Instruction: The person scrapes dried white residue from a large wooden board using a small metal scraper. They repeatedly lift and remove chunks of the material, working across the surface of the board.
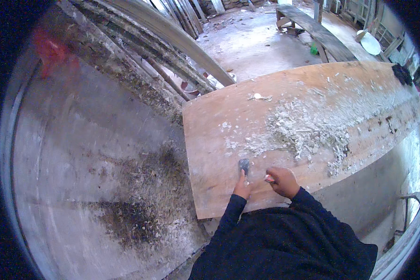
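Both my hands are over the near edge of a wooden board table (219,186). My left hand (241,189) is closed on a small dark grey, rounded piece (244,164), held upright above the fingers; its kind is not clear. To its right, my right hand (283,182) is wrapped round a small tool with a red and whitish end (269,178); the rest of it is hidden in the fist. The hands are a short distance apart. Beyond them lies a wide heap of pale shavings and scraps (308,130) on the wood.
A pale round bit with a tail (258,96) lies near the table's far left. Long timber planks (172,51) lean at the upper left, beside a stained grey surface (79,154). A dark bench (319,32) and a white round dish (371,43) are further back.
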`<action>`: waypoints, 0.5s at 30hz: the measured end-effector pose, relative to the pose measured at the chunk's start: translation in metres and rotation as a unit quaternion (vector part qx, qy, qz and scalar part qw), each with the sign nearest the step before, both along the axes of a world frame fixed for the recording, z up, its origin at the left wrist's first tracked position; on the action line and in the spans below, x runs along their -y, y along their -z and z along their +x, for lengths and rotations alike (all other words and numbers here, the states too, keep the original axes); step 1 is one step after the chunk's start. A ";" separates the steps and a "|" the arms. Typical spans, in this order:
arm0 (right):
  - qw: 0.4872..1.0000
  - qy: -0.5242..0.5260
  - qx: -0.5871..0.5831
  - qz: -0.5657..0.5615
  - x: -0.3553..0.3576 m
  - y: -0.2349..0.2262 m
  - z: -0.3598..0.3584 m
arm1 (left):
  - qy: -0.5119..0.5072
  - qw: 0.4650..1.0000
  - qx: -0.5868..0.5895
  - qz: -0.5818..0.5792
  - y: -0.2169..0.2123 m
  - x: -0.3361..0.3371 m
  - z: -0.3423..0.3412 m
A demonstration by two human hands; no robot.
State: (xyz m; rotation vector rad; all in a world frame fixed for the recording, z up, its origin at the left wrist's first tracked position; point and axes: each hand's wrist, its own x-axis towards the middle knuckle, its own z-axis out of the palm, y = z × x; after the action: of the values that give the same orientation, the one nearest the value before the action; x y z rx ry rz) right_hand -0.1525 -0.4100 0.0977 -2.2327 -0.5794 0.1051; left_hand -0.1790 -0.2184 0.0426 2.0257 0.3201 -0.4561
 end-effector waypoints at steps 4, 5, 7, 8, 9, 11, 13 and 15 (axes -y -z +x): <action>0.987 -0.091 -0.048 -0.121 -0.029 0.019 0.003 | -0.047 0.991 0.067 -0.103 0.069 0.006 -0.007; 0.983 -0.099 -0.050 -0.146 -0.035 0.025 0.001 | -0.038 0.988 0.109 -0.106 0.067 0.009 -0.008; 0.985 -0.091 -0.024 -0.147 -0.040 0.033 -0.004 | -0.021 0.996 0.081 0.010 0.062 0.011 -0.009; 0.984 -0.092 -0.033 -0.147 -0.042 0.036 -0.003 | -0.012 0.996 0.064 0.069 0.048 0.013 -0.008; 0.984 -0.092 -0.040 -0.148 -0.043 0.036 -0.001 | -0.005 0.996 0.052 0.070 0.037 0.013 -0.006; 0.983 -0.100 -0.038 -0.149 -0.048 0.048 0.007 | 0.011 0.997 0.028 0.074 0.020 0.008 -0.001; 0.982 -0.107 -0.021 -0.151 -0.053 0.073 0.021 | 0.035 0.990 -0.005 0.140 0.024 0.005 0.017; 0.979 -0.113 0.001 -0.171 -0.061 0.071 0.030 | 0.035 0.986 -0.033 0.157 0.022 0.000 0.020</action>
State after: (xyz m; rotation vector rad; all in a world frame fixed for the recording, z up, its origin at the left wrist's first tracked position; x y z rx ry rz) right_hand -0.1223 -0.3494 0.0268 -2.4875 -0.8704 0.3409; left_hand -0.1588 -0.2185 0.0203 2.3382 0.3825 -0.5436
